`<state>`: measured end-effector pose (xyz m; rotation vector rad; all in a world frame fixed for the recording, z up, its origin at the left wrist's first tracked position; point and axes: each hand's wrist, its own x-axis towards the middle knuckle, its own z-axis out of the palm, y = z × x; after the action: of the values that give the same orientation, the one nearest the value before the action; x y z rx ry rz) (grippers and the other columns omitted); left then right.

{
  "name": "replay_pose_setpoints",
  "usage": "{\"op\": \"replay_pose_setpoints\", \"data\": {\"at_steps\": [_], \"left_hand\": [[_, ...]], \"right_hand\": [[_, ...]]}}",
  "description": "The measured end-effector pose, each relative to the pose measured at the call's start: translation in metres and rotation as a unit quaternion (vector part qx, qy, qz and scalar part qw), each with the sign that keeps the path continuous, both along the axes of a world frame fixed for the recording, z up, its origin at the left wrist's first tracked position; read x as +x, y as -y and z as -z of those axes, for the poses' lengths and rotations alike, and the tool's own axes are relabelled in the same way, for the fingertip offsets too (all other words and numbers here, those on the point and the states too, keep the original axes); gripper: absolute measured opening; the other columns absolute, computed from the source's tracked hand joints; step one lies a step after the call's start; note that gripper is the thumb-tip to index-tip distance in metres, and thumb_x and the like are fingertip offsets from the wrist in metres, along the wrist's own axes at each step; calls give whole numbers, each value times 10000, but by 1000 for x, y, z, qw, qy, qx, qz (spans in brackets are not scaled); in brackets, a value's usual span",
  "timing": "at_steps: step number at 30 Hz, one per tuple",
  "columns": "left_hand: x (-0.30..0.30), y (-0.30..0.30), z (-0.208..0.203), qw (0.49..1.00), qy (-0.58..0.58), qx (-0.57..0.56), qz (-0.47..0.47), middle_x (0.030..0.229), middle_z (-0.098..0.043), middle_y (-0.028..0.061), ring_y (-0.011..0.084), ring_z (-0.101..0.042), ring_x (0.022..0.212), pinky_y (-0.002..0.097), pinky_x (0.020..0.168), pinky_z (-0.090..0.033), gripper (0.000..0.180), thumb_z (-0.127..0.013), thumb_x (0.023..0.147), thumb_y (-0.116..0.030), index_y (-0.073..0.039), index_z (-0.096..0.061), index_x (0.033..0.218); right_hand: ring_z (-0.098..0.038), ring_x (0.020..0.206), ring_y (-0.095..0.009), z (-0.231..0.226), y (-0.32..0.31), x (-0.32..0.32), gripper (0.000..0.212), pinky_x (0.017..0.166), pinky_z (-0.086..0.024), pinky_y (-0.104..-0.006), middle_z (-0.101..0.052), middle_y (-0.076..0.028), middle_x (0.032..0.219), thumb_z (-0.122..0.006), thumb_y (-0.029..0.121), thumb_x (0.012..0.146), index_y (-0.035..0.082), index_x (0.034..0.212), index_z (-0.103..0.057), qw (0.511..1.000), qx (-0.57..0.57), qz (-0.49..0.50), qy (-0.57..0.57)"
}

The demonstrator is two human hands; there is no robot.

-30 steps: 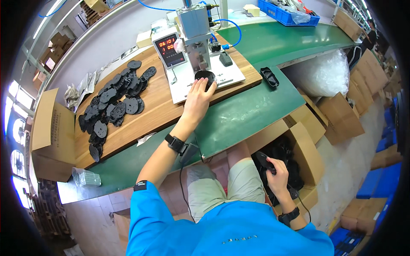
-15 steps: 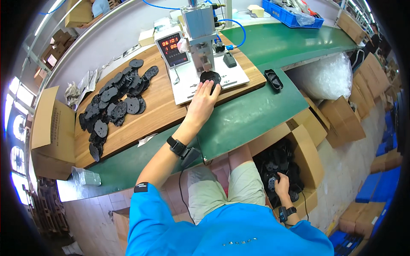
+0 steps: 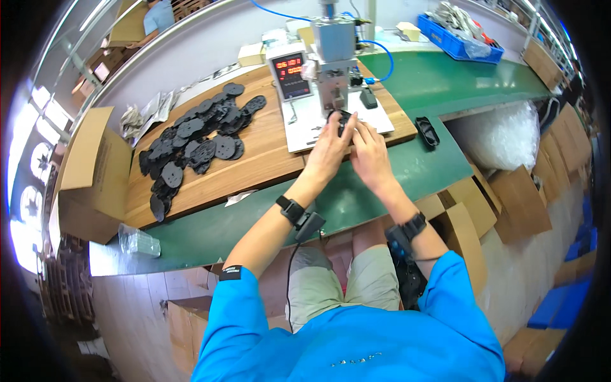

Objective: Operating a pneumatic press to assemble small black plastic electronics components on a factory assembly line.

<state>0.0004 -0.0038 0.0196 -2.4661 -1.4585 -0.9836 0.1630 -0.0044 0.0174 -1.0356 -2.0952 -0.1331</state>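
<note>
Reaching together to the white base plate [image 3: 301, 132] of a silver metal press [image 3: 333, 46], both bare hands meet at a rounded black plastic part [image 3: 342, 118] beneath the press head. The left hand [image 3: 326, 153] has its fingers and thumb parted around the near side of that part, fingertips touching it; whether they squeeze it or merely steady it, I cannot tell. The right hand [image 3: 372, 156] is held beside the left, fingers nearly straight and close together, tips at the part's right side; whether it grips anything cannot be made out.

Fingers cover much of the black part, so its full outline and its seat on the plate are hidden, and the tips are slightly blurred. The plate rests near the right end of a brown wooden board [image 3: 267, 153], whose left half bears a heap of flat black oval pieces [image 3: 191, 128], reaching toward its near left corner. Below the table's near edge, the right forearm and blue sleeve [image 3: 455, 283] partly cover an open brown cardboard box [image 3: 468, 242] with dark contents, hard to distinguish.
</note>
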Motion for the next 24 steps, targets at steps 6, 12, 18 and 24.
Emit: {"op": "replay_pose_setpoints", "data": {"at_steps": [6, 12, 18, 24], "left_hand": [[-37, 12, 4, 998, 37, 37, -39, 1628, -363, 313, 512, -507, 1418, 529, 1186, -482, 897, -644, 798, 96, 12, -344, 1639], [-227, 28, -11, 931, -125, 33, -343, 1446, -593, 170, 346, -526, 1396, 516, 1116, -457, 545, -612, 924, 0, -25, -529, 1462], [-388, 79, 32, 848, -293, -123, -424, 1422, -666, 150, 342, -522, 1478, 665, 1278, -246, 529, -649, 925, -34, -92, -596, 1448], [-372, 104, 25, 937, -54, -184, -293, 1289, -622, 190, 392, -589, 1291, 525, 1149, -482, 606, -666, 804, 24, -47, -632, 1405]], "right_hand": [[-706, 1173, -279, 13, -35, -18, 442, 969, -576, -431, -754, -75, 1264, -759, -8, 792, 73, 1226, -737, 998, 4, -35, 42], [-715, 1139, -299, 4, -26, -19, 414, 974, -587, -438, -765, -79, 1260, -769, -11, 793, 62, 1200, -750, 999, -13, -42, 29], [-720, 1113, -303, 1, -28, -23, 381, 960, -594, -438, -773, -91, 1202, -763, -21, 795, 54, 1168, -758, 998, -31, -56, 11], [-715, 1104, -309, 2, -27, -19, 374, 954, -595, -444, -765, -82, 1201, -773, -27, 784, 46, 1150, -752, 999, -22, -47, 5]]}}
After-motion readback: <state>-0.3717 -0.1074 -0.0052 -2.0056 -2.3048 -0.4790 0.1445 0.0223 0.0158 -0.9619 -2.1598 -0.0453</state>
